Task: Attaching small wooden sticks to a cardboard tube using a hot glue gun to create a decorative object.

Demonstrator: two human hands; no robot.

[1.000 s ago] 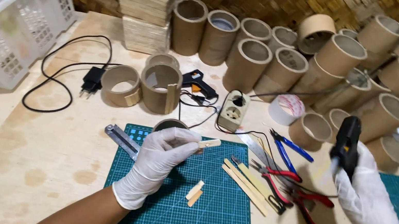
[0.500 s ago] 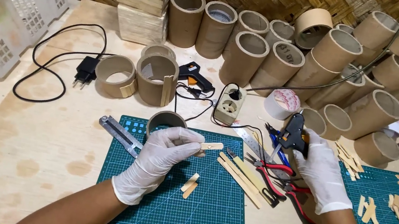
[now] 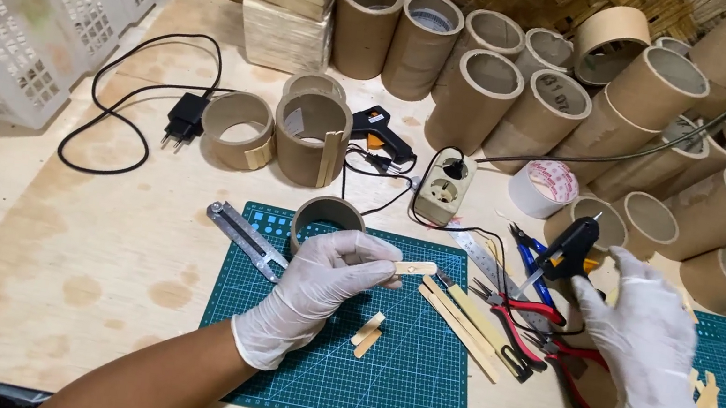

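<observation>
- Woven matting backs a pale wooden table (image 3: 86, 288), where rows of cardboard tubes (image 3: 491, 99) stand or lean along the far edge beside a stack of wooden blocks (image 3: 289, 4) and a white plastic basket (image 3: 22, 5).
- On the table lies a green cutting mat (image 3: 414, 382), with a short cardboard ring (image 3: 328, 218) at its far edge and a metal utility knife (image 3: 246, 241) at its left corner.
- The gloved left hand (image 3: 317, 292) hovers over the mat, its fingertips pinching one end of a thin wooden stick (image 3: 411, 268) held roughly level.
- The gloved right hand (image 3: 640, 352) is wrapped around the grip of a black glue gun (image 3: 570, 247), whose nozzle points left toward the stick but is apart from it.
- Loose wooden strips (image 3: 465, 318) and red-handled pliers (image 3: 535, 328) lie between the hands.
- A second glue gun (image 3: 382, 133) and a socket block (image 3: 443, 190) sit farther back; whether the held gun's cord reaches it is unclear.
</observation>
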